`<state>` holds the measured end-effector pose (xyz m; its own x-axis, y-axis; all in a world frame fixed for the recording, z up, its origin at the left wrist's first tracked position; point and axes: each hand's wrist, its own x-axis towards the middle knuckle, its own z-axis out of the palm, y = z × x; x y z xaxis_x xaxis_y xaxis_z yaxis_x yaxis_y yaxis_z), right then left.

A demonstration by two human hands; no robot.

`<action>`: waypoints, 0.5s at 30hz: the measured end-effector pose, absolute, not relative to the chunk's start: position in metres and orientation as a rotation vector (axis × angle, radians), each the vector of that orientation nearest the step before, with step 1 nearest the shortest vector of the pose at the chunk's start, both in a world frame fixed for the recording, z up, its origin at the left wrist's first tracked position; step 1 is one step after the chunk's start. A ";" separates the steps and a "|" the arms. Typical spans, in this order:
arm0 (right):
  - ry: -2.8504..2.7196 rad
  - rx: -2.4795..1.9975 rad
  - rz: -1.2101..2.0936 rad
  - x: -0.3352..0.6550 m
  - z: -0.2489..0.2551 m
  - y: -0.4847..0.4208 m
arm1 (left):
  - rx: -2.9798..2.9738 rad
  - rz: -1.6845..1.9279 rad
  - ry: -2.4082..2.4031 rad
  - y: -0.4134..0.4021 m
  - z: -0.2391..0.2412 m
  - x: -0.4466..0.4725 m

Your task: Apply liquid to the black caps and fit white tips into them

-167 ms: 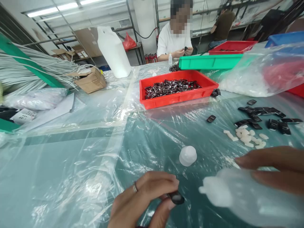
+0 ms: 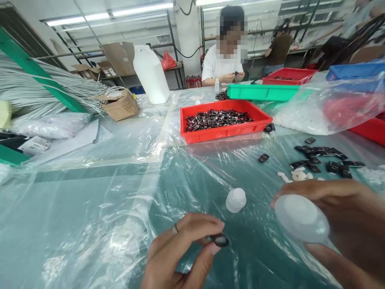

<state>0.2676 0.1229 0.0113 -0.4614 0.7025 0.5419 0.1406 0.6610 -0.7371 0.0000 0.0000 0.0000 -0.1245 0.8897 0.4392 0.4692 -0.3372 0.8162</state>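
1. Bottle (image 2: 300, 218), translucent and slightly blurred, sits to the right of the white cap (image 2: 236, 200); one round end faces us, though we cannot tell which.
2. We grip it in our right hand (image 2: 351, 220), fingers across the top and thumb underneath.
3. We pinch a black piece (image 2: 221, 241) between the thumb and fingers of our left hand (image 2: 171, 249), on the near side of the cap and slightly left of it; a greyish oval face shows.
4. Our cap stands on the plastic-covered table (image 2: 90, 208), touching neither hand.
5. Beyond the cap and to its right, we see a loose black piece (image 2: 264, 158); farther right lie a cluster of black pieces (image 2: 326, 151) and white bits (image 2: 298, 175), partly hidden by our right hand.
6. Well beyond the cap, we have a red tray (image 2: 228, 135) of dark parts (image 2: 216, 119), then a green tray (image 2: 264, 92).
7. Farthest beyond the cap, we face a co-worker (image 2: 222, 66) in a white shirt, both hands at a small dark thing (image 2: 236, 73).
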 end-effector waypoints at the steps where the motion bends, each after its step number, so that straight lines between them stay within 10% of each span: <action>1: -1.997 -0.634 0.881 0.260 0.015 0.122 | 1.769 1.445 1.493 0.001 0.000 -0.003; 15: -2.433 -0.701 1.086 0.269 0.009 0.173 | 1.558 1.501 1.619 0.015 -0.005 -0.016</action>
